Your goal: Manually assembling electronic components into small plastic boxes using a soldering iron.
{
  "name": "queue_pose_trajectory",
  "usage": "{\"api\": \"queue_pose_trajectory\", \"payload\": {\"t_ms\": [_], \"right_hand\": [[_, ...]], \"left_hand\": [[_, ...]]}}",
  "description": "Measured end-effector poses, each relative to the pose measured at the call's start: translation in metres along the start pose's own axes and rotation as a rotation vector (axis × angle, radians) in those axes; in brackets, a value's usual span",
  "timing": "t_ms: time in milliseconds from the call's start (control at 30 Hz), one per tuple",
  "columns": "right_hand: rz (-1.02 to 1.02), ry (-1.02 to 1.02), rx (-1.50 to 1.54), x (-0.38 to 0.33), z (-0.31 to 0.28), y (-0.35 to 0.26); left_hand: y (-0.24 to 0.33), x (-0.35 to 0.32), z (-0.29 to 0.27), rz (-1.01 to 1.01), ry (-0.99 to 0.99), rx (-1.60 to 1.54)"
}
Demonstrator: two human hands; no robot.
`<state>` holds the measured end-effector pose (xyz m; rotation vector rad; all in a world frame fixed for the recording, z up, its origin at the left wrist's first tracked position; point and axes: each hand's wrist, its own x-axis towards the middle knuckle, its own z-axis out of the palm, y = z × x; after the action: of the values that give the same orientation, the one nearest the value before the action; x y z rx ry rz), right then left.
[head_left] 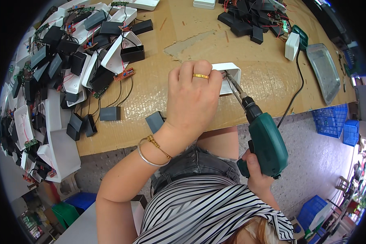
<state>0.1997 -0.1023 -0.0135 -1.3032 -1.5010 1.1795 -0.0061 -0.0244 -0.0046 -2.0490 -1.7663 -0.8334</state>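
My left hand, with a gold ring and two bracelets, is closed around the left part of a white plastic housing near the table's front edge. Its fingertips and that end of the housing are hidden. My right hand grips the handle of a green pistol-shaped power tool with a black collar and long metal shaft. The shaft points up and left, its tip inside the housing. What the tip touches is too small to tell. A small black box lies beside my left wrist.
White housings and black boxes with wires and circuit boards are heaped at the left. Another black pile lies far right. A metal tray and white block sit right, near a black cord. Blue crates stand beyond the table.
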Motion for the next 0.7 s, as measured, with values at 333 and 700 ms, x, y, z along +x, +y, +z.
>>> {"api": "queue_pose_trajectory", "payload": {"t_ms": [333,700], "right_hand": [[0.052,0.001,0.003,-0.001,0.0,-0.009],[0.073,0.025,0.016,0.001,-0.001,-0.016]], "left_hand": [[0.0,0.0,0.0,0.009,-0.007,0.003],[0.0,0.001,0.0,0.013,-0.002,0.008]]}}
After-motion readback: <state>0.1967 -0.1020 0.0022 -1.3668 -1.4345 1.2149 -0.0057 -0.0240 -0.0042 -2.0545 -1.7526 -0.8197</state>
